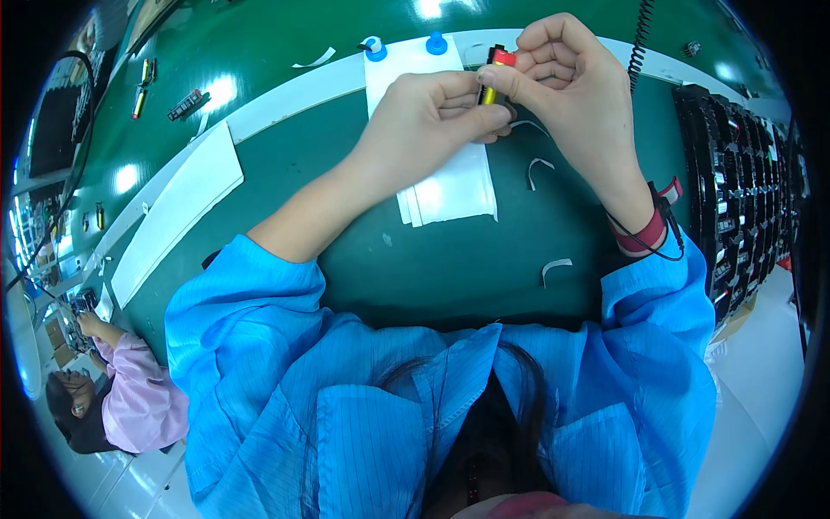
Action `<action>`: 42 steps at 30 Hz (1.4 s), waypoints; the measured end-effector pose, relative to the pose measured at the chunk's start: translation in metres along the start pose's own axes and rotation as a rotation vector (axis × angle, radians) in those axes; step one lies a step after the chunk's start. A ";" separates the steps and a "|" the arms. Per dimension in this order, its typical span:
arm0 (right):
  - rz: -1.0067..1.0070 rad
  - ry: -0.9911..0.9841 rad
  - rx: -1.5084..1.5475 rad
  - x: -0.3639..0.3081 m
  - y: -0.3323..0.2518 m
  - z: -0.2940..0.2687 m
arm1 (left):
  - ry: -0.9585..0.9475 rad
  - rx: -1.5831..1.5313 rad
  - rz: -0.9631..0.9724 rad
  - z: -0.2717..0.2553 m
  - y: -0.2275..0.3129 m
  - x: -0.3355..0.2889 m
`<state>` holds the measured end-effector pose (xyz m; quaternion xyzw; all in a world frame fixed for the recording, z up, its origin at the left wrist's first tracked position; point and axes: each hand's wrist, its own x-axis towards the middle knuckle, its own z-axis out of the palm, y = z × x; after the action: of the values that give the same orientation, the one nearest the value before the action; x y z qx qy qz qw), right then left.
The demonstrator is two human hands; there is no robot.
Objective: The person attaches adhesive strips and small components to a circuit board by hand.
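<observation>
A small black part with a yellow strip and a red end (491,80) is held up between my two hands, over the far end of the table. My left hand (421,117) pinches its lower portion between thumb and fingers. From the other side, my right hand (571,95) grips it with the thumb near the red end, its other fingers curled. The fingers hide much of the part, so its exact kind does not show. Beneath the hands lie white paper sheets (450,190) on the green table mat (363,277). A red wrist strap (641,235) with a cord is on my right wrist.
Blue-based round items (437,43) stand beyond the papers. Curled white strips (556,266) lie on the mat, with another white sheet (181,212) at left. A black tray stack (735,190) full of parts stands at right, near a coiled cord (640,39). A co-worker (143,398) sits at left.
</observation>
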<state>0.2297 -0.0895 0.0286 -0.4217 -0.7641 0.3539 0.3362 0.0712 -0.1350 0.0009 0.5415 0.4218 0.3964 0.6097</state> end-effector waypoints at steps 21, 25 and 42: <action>-0.515 -0.080 -0.068 0.014 -0.006 -0.022 | -0.279 -0.396 -0.227 -0.018 0.002 0.003; -0.512 -0.207 -0.129 0.017 -0.004 -0.029 | -0.300 -0.379 -0.261 -0.016 0.004 0.003; 0.136 -0.263 0.640 0.015 0.025 -0.019 | -0.261 -0.659 -0.207 -0.017 0.000 0.007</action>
<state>0.2489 -0.0615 0.0210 -0.2956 -0.6216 0.6482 0.3256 0.0574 -0.1228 -0.0003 0.3166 0.2429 0.3746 0.8369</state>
